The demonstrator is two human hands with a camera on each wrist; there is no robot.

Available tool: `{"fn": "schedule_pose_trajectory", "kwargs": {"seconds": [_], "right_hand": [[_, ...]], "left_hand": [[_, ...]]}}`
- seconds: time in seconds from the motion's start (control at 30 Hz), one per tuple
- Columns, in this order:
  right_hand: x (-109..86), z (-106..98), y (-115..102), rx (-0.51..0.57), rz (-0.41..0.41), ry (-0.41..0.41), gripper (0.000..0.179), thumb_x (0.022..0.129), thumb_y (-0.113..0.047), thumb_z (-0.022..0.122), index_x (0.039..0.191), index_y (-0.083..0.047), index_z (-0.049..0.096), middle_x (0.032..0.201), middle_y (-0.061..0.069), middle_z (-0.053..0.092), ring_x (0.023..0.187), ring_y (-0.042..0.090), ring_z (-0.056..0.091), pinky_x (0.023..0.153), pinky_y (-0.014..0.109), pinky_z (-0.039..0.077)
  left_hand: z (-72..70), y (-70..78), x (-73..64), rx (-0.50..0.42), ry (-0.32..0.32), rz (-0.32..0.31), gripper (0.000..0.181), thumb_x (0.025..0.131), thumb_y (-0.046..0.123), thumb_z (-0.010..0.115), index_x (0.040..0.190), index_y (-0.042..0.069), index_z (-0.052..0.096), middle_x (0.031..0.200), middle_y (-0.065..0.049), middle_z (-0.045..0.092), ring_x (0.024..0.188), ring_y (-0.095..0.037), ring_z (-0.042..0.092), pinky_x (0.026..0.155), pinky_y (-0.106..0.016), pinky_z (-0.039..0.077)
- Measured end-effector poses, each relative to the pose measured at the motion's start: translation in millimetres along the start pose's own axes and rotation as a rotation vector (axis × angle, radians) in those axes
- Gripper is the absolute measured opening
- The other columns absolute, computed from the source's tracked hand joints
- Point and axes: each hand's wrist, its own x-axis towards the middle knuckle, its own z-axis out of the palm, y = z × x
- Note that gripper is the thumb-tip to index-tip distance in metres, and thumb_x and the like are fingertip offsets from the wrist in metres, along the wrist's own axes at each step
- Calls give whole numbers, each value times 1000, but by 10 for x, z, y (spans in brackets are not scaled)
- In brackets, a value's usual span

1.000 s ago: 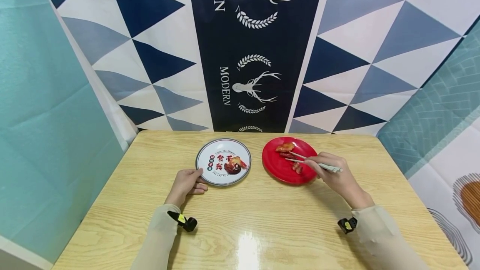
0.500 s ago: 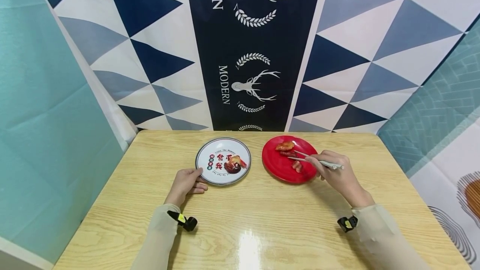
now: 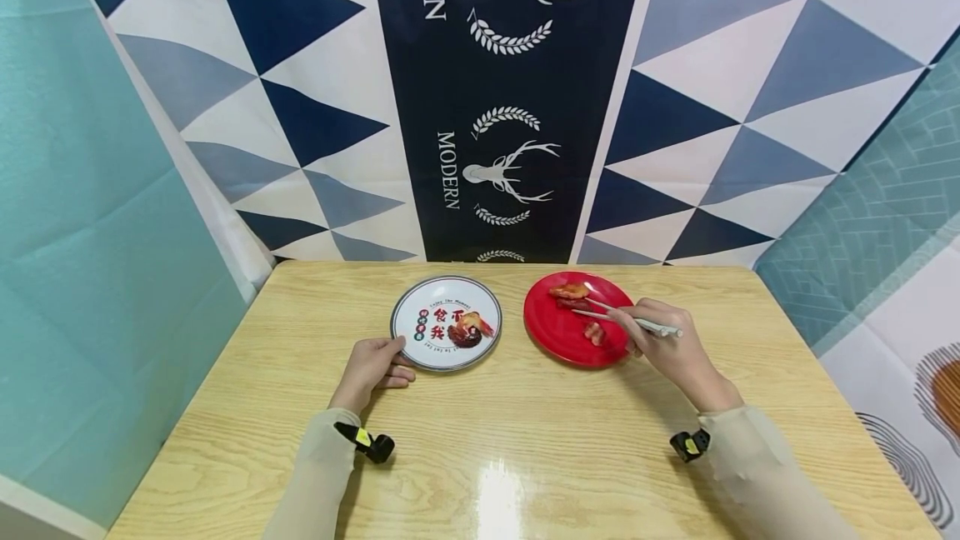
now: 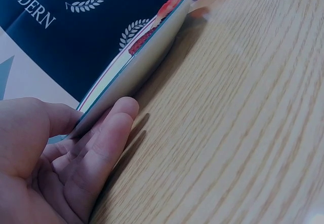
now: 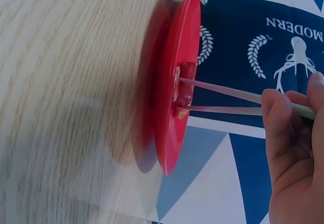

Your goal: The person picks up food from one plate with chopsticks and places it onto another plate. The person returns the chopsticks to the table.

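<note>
My left hand holds the left rim of a white plate, thumb on the edge and fingers under it in the left wrist view. Printed red characters and a brown-and-orange food picture or piece show on that plate. In my right hand is a pair of pale chopsticks, their tips apart over a red plate. The tips reach a dark red food piece; whether they grip it, I cannot tell. A golden-brown piece lies behind it and a pinkish piece in front.
Both plates stand near the back edge of a light wooden table, with a narrow gap between them. A patterned cloth hangs directly behind. Teal sheets close off the left side. Black wrist cameras sit on both sleeves.
The chopstick tips have shifted slightly over the red plate, moving right and then back left toward the dark red piece. My left hand and the white plate look unmoved.
</note>
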Motion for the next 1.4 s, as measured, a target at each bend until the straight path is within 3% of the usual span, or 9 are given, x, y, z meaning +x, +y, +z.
{"fn": "schedule_pose_trajectory", "kwargs": {"seconds": [0.3, 0.87, 1.4], "right_hand": [[0, -13, -14, -35, 25, 35, 37, 79, 2, 84, 58, -17, 60, 56, -13, 49, 49, -3, 44, 42, 9, 37], [-52, -89, -71, 15, 14, 72, 40, 79, 5, 82, 60, -22, 60, 57, -12, 51, 46, -6, 44, 40, 9, 37], [-76, -122, -59, 40, 25, 111, 35, 81, 8, 80, 61, -16, 64, 55, -12, 54, 45, -6, 44, 37, 10, 35]], "left_hand": [[-6, 7, 0, -2, 1, -10, 37, 106, 29, 57, 119, -5, 68, 81, -10, 72, 61, -15, 73, 61, -29, 67], [-20, 25, -19, -13, -19, -11, 38, 107, 29, 56, 117, -6, 67, 80, -10, 71, 61, -15, 73, 62, -29, 67], [-16, 15, -22, -11, -18, -6, 37, 107, 29, 56, 113, -5, 68, 80, -11, 72, 61, -15, 73, 62, -29, 67]]}}
